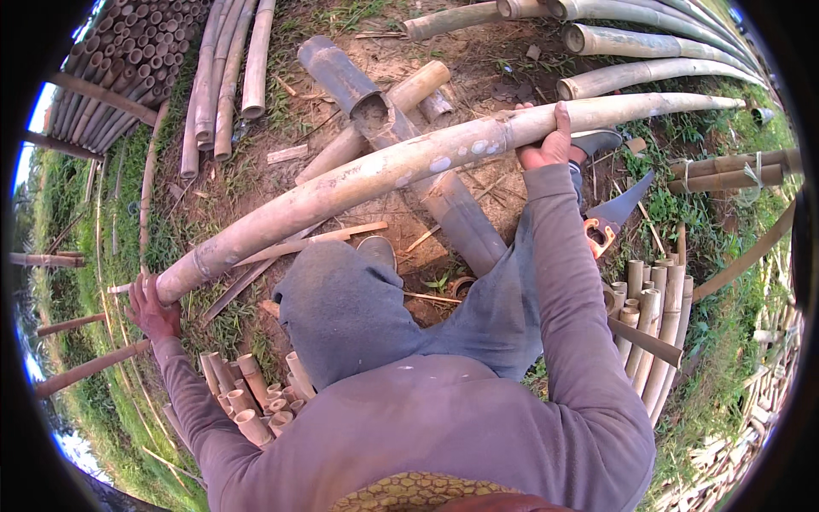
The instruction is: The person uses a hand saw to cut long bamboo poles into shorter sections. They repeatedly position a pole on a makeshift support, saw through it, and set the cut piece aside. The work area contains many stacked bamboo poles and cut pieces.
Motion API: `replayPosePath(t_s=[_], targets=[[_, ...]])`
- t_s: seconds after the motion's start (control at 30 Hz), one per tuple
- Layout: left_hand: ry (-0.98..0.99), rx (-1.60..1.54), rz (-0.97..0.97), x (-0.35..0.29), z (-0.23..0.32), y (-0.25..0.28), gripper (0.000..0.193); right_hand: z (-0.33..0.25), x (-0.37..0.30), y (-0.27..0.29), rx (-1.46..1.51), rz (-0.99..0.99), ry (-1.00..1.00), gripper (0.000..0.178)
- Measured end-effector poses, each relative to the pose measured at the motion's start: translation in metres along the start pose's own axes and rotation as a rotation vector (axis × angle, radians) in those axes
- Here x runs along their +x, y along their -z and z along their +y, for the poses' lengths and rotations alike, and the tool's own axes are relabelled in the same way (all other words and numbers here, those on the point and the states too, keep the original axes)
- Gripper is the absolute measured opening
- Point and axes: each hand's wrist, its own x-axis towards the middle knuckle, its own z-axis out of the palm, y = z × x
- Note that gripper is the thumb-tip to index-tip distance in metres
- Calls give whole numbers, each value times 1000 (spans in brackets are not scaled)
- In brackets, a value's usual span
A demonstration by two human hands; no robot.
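One long bamboo pole lies slantwise in front of the person from where I stand, its left end nearer the body, its far end reaching away to the right. The left hand holds the pole at its nearer cut end, though I cannot tell how far the fingers wrap, since the end hides some of them. The right hand grips the pole well along from there, thumb on the near side and fingertips showing over the far edge.

Under the middle of the pole, a thick dark bamboo piece with a notch cut in it crosses a paler bamboo length; whether the pole touches them I cannot tell. On the near side of the pole, to the right, is a saw with an orange handle. Also on the near side are two clusters of short cut bamboo, one to the left and one to the right.

Beyond the pole, several long stalks lie on the left, and more pale poles lie side by side on the right. Farther past its left end, a big stack of bamboo shows its round ends.
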Motion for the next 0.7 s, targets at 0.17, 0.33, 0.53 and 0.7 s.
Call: replayPosePath(t_s=[0.17, 0.33, 0.53, 0.7], targets=[[935, -1562, 25, -52, 103, -94, 87, 133, -119, -94, -68, -33, -203, 65], [583, -2797, -214, 24, 275, -49, 82, 219, -189, -98, -948, -596, -560, 64], [1206, -2534, 186, 50, 105, -181, 39, 89, -108, -38, -1970, -765, 1301, 81], [1228, -2545, 391, 57, 39, -211, 56, -28, 14, 13, -2712, -613, 959, 96]])
